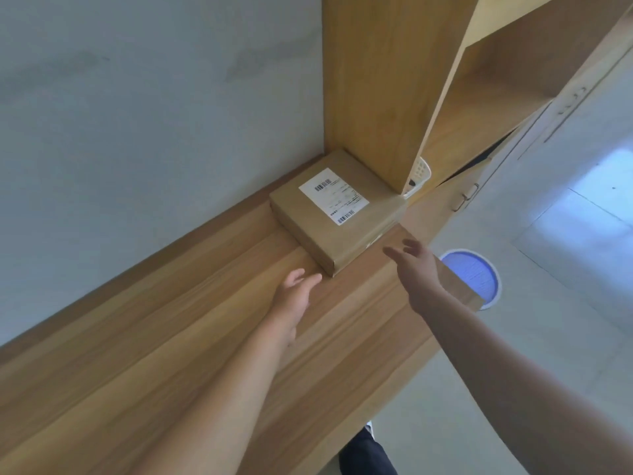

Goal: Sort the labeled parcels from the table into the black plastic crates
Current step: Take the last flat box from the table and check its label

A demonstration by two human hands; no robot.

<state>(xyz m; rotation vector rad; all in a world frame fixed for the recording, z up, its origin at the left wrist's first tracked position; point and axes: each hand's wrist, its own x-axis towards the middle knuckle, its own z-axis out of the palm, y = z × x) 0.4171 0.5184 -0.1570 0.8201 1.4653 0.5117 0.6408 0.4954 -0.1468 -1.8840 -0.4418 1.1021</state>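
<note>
Brown cardboard parcel (337, 214) with white label (334, 196), lying flat at far end of wooden worktop (171, 337), tucked against upright shelf panel (373, 87). Left hand (294, 298) and right hand (416, 264) near its front corners, fingers spread, holding nothing. Probably stiff, light, smooth-sided; best gripped on opposite side edges.
</note>
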